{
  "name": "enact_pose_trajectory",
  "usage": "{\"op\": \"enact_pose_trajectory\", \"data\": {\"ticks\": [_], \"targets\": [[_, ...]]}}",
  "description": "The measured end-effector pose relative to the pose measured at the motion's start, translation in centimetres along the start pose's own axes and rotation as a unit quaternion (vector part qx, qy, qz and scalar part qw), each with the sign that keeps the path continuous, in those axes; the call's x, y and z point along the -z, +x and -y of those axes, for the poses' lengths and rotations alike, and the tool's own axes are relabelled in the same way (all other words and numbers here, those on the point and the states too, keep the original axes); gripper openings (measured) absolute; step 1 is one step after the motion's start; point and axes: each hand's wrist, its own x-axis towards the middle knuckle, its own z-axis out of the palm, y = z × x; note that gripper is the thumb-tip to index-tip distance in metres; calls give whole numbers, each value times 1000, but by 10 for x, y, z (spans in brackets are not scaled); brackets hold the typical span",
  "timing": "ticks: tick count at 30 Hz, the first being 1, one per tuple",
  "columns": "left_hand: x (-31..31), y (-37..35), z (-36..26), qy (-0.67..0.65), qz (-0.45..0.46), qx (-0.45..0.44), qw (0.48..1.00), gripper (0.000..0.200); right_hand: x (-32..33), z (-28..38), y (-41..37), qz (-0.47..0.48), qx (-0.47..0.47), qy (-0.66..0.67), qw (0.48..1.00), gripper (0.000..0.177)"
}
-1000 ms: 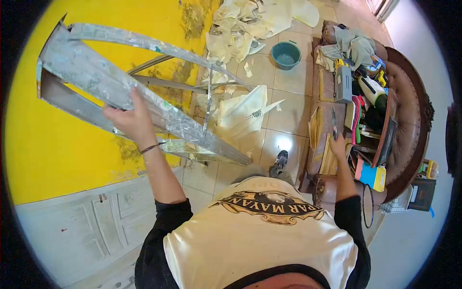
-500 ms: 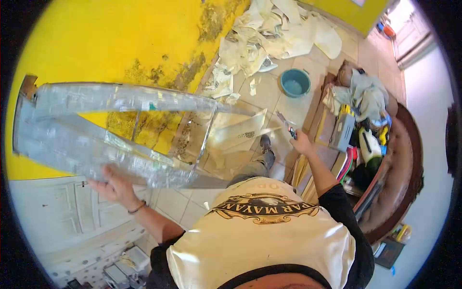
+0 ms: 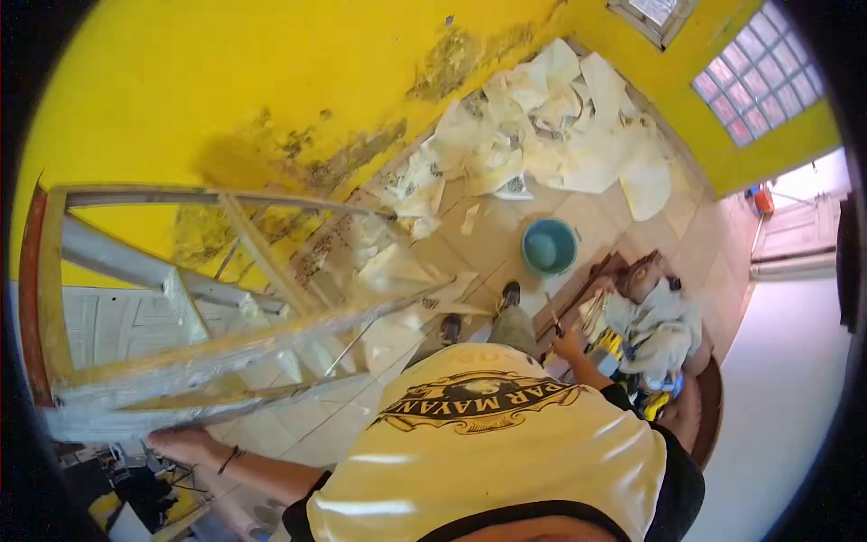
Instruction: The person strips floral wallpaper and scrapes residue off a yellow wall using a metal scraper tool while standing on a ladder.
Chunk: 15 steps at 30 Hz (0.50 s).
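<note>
A paint-spattered stepladder (image 3: 226,350) fills the left side of the head view, tilted, with its two frames spread apart. My left hand (image 3: 181,445) is at the ladder's lower left end, its fingers against the rail and partly hidden by it. On the other side, my right hand (image 3: 569,347) is closed around the handle of a scraper (image 3: 554,315), whose narrow blade points away from me. A teal bucket (image 3: 549,247) stands on the tiles just beyond the scraper.
Crumpled sheeting (image 3: 560,135) lies along the foot of the yellow wall (image 3: 226,81), which has peeled, stained patches. To the right, a brown sofa (image 3: 712,406) is piled with cloths (image 3: 664,321) and tools. White doors (image 3: 99,321) stand behind the ladder.
The ladder has turned, showing its open frame and rungs. My left hand has shifted down and left to its rail. The scraper has come lower, nearer my body, and the view has shifted.
</note>
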Motion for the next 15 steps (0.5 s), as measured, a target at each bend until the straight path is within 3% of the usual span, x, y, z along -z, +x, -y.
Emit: {"op": "enact_pose_trajectory", "data": {"ticks": [1, 3, 4, 7, 9, 11, 13, 15], "targets": [[2, -1, -7, 23, -9, 9, 1000, 71, 11, -2, 18, -3, 26, -69, 997, 43], [-6, -12, -29, -113, -65, 36, 991, 62, 50, 8, 56, -3, 54, -150, 987, 46], [-8, -14, -38, -92, -101, -20, 990, 57, 67, 20, 76, 5, 65, -202, 977, 48], [-39, -52, -102, -79, -202, -39, 975, 43, 111, 61, 160, 24, 77, -261, 962, 52], [-58, -76, -131, -41, -246, -127, 960, 42, 131, 100, 224, 82, 105, -310, 941, 51], [-81, -100, -150, 9, -270, -230, 935, 42, 145, 172, 235, 21, 87, -93, 992, 50], [-113, -124, -162, 59, -268, -325, 905, 42, 115, 198, 327, -85, 279, 38, 956, 45], [-154, -150, -161, 102, -235, -414, 874, 43, 142, 326, 276, 91, 85, 174, 977, 36]]}}
